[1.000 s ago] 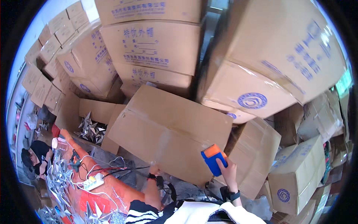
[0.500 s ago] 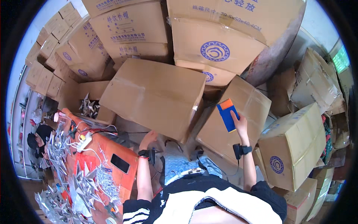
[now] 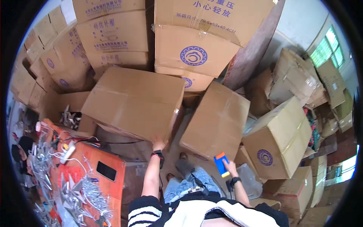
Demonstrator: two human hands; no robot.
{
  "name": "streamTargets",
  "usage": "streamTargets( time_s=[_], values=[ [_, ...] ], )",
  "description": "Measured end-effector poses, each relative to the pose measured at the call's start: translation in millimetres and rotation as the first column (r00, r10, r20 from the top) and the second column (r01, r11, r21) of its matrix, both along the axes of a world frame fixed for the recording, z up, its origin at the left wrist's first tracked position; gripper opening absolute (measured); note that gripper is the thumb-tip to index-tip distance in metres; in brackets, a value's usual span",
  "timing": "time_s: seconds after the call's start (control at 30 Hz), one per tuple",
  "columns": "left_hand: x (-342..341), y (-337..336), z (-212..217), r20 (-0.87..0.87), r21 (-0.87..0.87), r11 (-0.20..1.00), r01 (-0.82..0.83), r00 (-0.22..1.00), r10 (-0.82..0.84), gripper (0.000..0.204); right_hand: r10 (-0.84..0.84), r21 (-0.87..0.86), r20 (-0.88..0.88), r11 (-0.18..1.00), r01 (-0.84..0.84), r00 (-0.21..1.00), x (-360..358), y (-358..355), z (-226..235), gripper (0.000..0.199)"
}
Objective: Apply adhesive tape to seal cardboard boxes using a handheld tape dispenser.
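In my right hand [image 3: 229,168] is a flat blue, orange and yellow rectangular thing [image 3: 220,164], its exact kind not clear. The thumb lies across its face. My left hand [image 3: 159,143] reaches forward to the near lower corner of a large closed carton [image 3: 136,102], fingers stretched out and somewhat blurred. It seems to touch the carton's edge, though I cannot tell for sure. A second closed carton [image 3: 217,119] stands just right of it, beyond my right hand.
An orange table [image 3: 117,170] on the left bears a phone [image 3: 106,171], a white power strip [image 3: 68,152] and silver star decorations [image 3: 72,193]. Stacked cartons [image 3: 196,49] rise behind. More cartons [image 3: 278,140] and a clear plastic bag [image 3: 247,181] lie on the right.
My view has turned right. My left hand has stretched forward to the large carton's corner. My right hand has come down and back toward my body with the blue-and-orange thing.
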State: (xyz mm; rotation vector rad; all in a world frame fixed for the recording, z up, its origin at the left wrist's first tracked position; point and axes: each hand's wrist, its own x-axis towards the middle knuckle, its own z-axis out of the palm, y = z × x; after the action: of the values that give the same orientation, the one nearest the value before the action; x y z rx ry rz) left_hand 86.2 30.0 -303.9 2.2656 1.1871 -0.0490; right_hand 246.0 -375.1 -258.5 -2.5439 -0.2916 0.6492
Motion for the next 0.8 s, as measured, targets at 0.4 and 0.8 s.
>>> streamTargets(
  time_s=[0.4,0.8],
  values=[
    [16.3,-13.5,-6.3,-0.354,0.345,0.928,-0.142,0.896,0.269,0.078,-0.178,-0.608,-0.235,0.794,-0.002,0.955,-111.7,-139.8,45.4,0.065],
    [-90.5,-45.2,12.0,-0.139,0.307,0.95,-0.057,0.985,0.104,0.072,-0.12,-0.354,-0.1,0.932,0.077,0.988,-45.0,-50.5,46.8,0.057]
  ],
)
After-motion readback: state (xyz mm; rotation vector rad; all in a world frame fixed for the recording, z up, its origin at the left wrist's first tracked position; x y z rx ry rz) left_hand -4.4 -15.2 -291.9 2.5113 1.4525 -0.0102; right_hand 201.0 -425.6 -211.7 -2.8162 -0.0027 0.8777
